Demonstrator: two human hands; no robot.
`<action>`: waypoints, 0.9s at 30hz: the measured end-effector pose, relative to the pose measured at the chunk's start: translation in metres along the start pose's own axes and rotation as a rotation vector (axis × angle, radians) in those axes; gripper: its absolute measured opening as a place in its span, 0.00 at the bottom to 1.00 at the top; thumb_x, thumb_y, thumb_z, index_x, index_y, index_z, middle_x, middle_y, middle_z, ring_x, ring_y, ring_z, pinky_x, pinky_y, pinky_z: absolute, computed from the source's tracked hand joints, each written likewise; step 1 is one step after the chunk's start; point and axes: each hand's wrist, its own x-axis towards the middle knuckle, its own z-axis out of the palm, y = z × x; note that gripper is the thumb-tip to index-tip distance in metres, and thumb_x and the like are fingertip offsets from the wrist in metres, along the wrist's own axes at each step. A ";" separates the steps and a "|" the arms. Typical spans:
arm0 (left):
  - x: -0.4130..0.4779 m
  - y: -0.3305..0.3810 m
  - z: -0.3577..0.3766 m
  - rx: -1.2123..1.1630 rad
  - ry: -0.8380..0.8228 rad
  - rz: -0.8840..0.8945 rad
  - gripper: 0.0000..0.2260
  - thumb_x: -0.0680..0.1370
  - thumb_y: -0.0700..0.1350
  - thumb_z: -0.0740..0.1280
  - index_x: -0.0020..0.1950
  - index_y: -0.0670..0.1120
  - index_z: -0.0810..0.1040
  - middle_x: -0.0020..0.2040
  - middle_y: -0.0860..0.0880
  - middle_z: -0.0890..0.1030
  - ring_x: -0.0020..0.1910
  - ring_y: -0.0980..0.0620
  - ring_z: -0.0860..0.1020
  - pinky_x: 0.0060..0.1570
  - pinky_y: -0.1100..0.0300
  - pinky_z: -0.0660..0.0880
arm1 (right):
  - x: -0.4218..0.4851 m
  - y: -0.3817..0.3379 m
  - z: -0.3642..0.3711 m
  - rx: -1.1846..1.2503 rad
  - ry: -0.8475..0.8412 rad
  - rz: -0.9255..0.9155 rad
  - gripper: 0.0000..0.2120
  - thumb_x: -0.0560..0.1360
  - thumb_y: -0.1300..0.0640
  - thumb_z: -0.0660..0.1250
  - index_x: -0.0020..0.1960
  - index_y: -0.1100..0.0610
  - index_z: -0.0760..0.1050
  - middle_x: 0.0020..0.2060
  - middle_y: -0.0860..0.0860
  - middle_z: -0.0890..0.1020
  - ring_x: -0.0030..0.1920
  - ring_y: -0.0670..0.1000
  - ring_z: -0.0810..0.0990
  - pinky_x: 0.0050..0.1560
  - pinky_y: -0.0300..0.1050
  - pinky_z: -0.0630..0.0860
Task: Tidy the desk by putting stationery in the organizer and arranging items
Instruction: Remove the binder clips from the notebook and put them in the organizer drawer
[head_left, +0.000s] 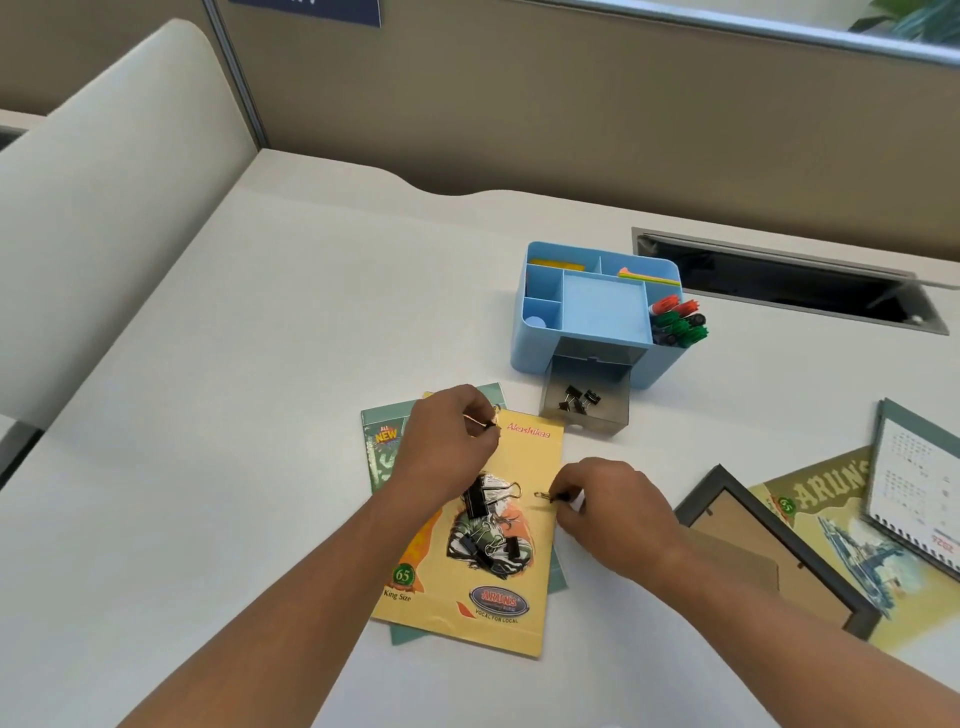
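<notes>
A yellow notebook (524, 457) lies on a green one on the white desk, with several black binder clips (488, 525) scattered on its cover. My left hand (447, 441) pinches a small binder clip (492, 422) near the notebook's top edge. At the notebook's right edge, my right hand (613, 512) pinches another small clip (548, 496). Behind them stands the blue organizer (535, 343); its grey drawer (618, 410) is pulled open and holds a few clips. Red and green markers (678, 322) stick out of its right compartment.
A dark picture frame (727, 493) lies at the right on another yellow notebook (810, 499), with a spiral desk calendar (914, 478) beside it. A cable slot (779, 275) opens in the desk behind the organizer. A cream partition (104, 182) stands at the left.
</notes>
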 end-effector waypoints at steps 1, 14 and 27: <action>0.000 0.003 0.003 -0.019 -0.004 0.002 0.09 0.72 0.42 0.74 0.41 0.54 0.77 0.39 0.57 0.82 0.38 0.63 0.81 0.35 0.66 0.74 | 0.001 0.002 -0.003 0.026 0.035 0.015 0.06 0.76 0.50 0.67 0.52 0.46 0.81 0.46 0.42 0.82 0.42 0.44 0.77 0.42 0.40 0.78; 0.035 0.050 0.041 0.077 -0.032 0.111 0.06 0.73 0.49 0.74 0.41 0.56 0.77 0.40 0.61 0.80 0.37 0.59 0.79 0.35 0.64 0.72 | 0.041 0.049 -0.057 0.458 0.358 0.344 0.06 0.71 0.55 0.74 0.38 0.45 0.80 0.33 0.41 0.82 0.38 0.41 0.80 0.34 0.36 0.70; 0.049 0.044 0.053 0.102 -0.021 0.146 0.07 0.74 0.51 0.73 0.50 0.55 0.77 0.47 0.61 0.79 0.39 0.54 0.80 0.44 0.58 0.76 | 0.053 0.058 -0.063 0.468 0.383 0.352 0.06 0.71 0.57 0.73 0.46 0.48 0.81 0.35 0.40 0.82 0.39 0.41 0.80 0.35 0.33 0.71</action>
